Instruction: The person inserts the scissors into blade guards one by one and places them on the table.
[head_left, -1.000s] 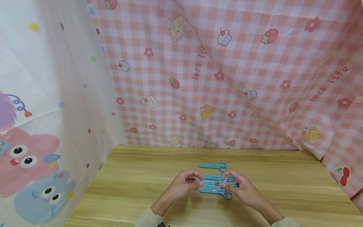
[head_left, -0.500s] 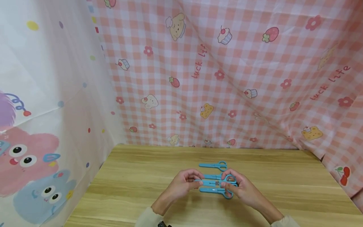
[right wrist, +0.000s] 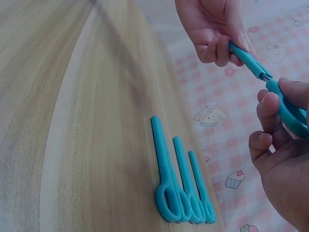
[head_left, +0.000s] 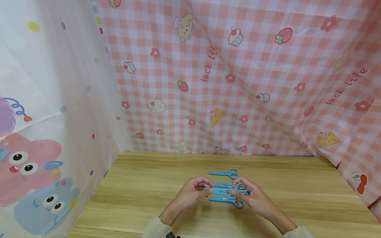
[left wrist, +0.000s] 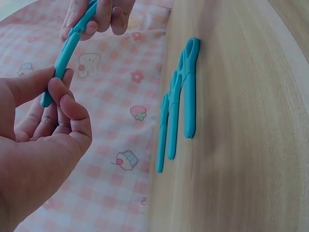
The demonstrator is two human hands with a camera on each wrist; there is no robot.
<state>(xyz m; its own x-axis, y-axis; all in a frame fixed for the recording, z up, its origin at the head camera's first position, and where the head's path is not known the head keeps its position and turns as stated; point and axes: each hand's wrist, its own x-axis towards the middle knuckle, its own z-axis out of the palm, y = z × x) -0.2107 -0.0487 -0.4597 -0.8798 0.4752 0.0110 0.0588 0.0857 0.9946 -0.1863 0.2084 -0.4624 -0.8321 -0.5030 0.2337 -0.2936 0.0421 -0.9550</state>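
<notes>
A pair of blue scissors with a blue blade cover is held in the air between both hands. My left hand pinches the tip of the cover between thumb and fingers. At the other end, my right hand grips the scissors by the handle loops, thumb on top. A short piece of metal shows between cover and handles in the right wrist view. Beneath the hands, three more covered blue scissors lie on the table: a far pair, a middle pair partly hidden, and a near pair.
The wooden table reaches back to a pink checked cloth with cartoon prints. On the left hangs a white cloth with cartoon figures. The lying scissors form a row, handles toward the right.
</notes>
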